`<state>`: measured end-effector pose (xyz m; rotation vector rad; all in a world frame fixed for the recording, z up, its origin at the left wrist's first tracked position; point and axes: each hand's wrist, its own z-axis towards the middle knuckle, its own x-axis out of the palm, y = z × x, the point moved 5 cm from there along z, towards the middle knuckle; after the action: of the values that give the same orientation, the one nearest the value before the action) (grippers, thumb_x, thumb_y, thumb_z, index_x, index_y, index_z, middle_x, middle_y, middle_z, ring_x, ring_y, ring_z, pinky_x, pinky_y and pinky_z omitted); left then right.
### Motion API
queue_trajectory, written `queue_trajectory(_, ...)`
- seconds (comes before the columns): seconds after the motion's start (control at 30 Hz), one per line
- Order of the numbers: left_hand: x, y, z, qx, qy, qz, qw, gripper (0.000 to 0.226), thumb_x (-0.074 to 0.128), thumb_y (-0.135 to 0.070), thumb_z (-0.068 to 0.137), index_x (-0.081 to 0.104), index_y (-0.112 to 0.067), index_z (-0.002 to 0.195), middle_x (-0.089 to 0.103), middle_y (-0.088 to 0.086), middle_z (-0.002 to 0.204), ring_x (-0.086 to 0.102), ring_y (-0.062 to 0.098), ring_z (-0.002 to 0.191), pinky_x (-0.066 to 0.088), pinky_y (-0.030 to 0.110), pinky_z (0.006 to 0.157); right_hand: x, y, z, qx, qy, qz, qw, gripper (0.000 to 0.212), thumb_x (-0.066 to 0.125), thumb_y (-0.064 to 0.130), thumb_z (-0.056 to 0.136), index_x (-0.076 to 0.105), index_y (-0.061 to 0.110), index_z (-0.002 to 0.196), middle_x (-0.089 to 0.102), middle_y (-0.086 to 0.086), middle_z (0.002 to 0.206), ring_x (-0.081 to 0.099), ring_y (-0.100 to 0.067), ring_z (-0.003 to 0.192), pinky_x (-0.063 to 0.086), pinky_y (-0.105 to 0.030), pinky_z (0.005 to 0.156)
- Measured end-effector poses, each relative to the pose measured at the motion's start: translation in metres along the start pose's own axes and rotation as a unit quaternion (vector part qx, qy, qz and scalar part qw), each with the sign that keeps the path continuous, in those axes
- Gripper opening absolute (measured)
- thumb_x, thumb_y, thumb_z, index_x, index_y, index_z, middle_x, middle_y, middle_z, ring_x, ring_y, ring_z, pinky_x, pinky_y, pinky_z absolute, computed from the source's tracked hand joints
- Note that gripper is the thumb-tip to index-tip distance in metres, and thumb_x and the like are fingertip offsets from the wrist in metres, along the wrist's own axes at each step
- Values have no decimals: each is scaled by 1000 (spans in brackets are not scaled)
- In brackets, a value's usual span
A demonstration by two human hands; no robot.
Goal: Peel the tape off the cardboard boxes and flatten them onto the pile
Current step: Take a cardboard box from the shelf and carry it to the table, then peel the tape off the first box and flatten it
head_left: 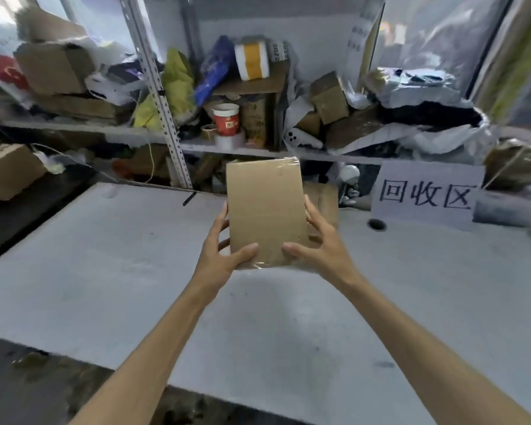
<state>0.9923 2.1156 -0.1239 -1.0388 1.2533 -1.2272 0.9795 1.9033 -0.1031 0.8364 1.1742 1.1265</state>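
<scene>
I hold the cardboard box (265, 210) up in the middle of the frame, above the grey table (105, 271). Its broad brown face is turned toward me, and its long axis runs up and down, leaning a little to the left at the top. The top edge points toward the shelf (242, 150) behind it; the bottom edge sits low between my palms.

My left hand (219, 253) clamps the box's lower left side, thumb pressed on the front face near the bottom edge, fingers reaching up along the left edge. My right hand (316, 243) clamps the lower right side the same way, thumb on the front, fingers wrapped round the right edge. Both hands are closed on the box, with the box between them and rising above them.

Clear tape (284, 163) glints along the top right corner, and a bit of it shows at the bottom edge between my thumbs.

To the right of the box, a white sign (426, 194) with black characters stands at the table's far edge. A red paper cup (226, 119) sits on the shelf above the box.
</scene>
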Motion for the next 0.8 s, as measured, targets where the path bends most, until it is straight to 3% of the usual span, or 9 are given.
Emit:
queue_trajectory(0.17,12,50,-4,33,43,2,999,100,84,-35,73,23,-50,151,43,-28,134,53,8,118,56,21,69,10,-48,-32,-4,-52,-39,998,98,80,27,75,20,34,151,47,4,141,52,-12,122,49,-29,98)
queue_trajectory(0.3,32,97,-24,64,54,-2,997,104,83,-42,69,22,-47,152,42,-19,139,53,12,120,56,19,74,14,-92,-66,-28,-90,-46,994,95,82,27,73,25,34,149,50,9,133,53,12,109,49,-11,82)
queue_trajectory(0.37,37,117,-40,73,47,-11,996,102,84,-37,71,23,-47,152,44,-19,139,54,12,120,57,18,74,17,-105,-85,-32,-96,-44,994,94,83,25,73,27,36,148,50,13,131,53,14,108,49,-8,76)
queue_trajectory(0.47,44,137,-65,87,65,-8,994,100,85,-28,74,24,-46,151,45,-20,139,54,13,120,57,22,80,21,-122,-113,-11,-83,-30,996,92,84,23,69,30,41,141,51,7,134,59,-6,110,53,-19,78)
queue_trajectory(0.57,47,144,-79,79,59,15,995,105,89,-21,71,23,-46,151,39,-5,149,50,20,126,53,30,92,20,-130,-127,23,-88,-32,995,86,84,6,65,36,32,131,52,4,131,60,-16,108,55,-21,73)
queue_trajectory(0.67,44,132,-75,68,71,15,995,104,89,-16,70,25,-45,147,41,0,142,53,21,121,53,21,81,20,-119,-124,40,-86,-48,994,85,83,-2,59,38,30,123,55,6,123,61,-9,101,53,-17,64)
queue_trajectory(0.8,37,125,-63,42,70,-19,996,71,85,-25,75,36,-52,118,52,2,121,60,16,107,53,15,66,17,-116,-119,48,-85,-38,994,84,79,-9,52,41,24,119,56,4,117,62,-17,96,54,-21,59)
